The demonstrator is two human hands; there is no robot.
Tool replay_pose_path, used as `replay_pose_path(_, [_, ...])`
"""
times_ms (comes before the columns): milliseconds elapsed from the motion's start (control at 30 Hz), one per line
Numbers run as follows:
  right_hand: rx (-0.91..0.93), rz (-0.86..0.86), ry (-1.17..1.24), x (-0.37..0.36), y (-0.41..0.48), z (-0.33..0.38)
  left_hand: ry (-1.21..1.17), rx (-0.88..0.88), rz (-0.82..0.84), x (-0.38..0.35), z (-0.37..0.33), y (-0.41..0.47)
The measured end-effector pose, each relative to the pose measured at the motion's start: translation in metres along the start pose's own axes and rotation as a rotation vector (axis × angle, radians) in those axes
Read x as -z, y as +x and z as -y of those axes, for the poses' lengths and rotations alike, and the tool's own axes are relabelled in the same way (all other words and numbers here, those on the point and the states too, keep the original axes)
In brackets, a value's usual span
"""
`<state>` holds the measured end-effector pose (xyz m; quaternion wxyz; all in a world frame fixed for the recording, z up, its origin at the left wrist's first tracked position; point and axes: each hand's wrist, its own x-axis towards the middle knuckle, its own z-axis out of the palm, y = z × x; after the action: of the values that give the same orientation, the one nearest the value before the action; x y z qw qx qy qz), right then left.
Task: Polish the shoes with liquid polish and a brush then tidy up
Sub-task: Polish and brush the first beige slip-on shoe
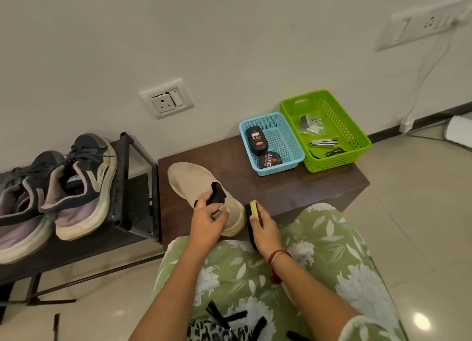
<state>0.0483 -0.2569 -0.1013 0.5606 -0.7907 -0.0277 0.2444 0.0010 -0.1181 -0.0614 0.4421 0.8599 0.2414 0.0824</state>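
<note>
A beige slip-on shoe [194, 182] with a black lining lies on the dark wooden stool [293, 185], toe pointing away to the left. My left hand [208, 222] grips the shoe at its collar and heel. My right hand [264, 232] holds a shoe brush [253, 209] with a yellow back and black bristles, just right of the shoe's heel. A black liquid polish bottle [256, 140] and a round polish tin [270, 159] lie in the small blue basket [288, 146] at the stool's far side.
A green basket [357, 146] with small items stands right of the blue one. A metal shoe rack [132, 187] on the left carries dark sneakers [84, 187]. A wall socket [166, 101] is behind. My lap in green floral cloth [319, 251] is below.
</note>
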Motion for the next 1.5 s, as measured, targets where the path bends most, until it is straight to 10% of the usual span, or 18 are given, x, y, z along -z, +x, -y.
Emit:
replay_pose_path(367, [0.237,0.188,-0.059,-0.018,-0.019,0.011,0.029,0.05,-0.023,0.017,0.009,-0.002])
replay_pose_path(500, [0.015,0.131,-0.182,-0.023,-0.014,0.0,0.038,0.095,-0.036,0.022,0.014,-0.001])
replay_pose_path(1500, [0.06,0.199,-0.226,-0.04,-0.01,0.001,0.103,0.145,0.055,0.026,0.018,-0.001])
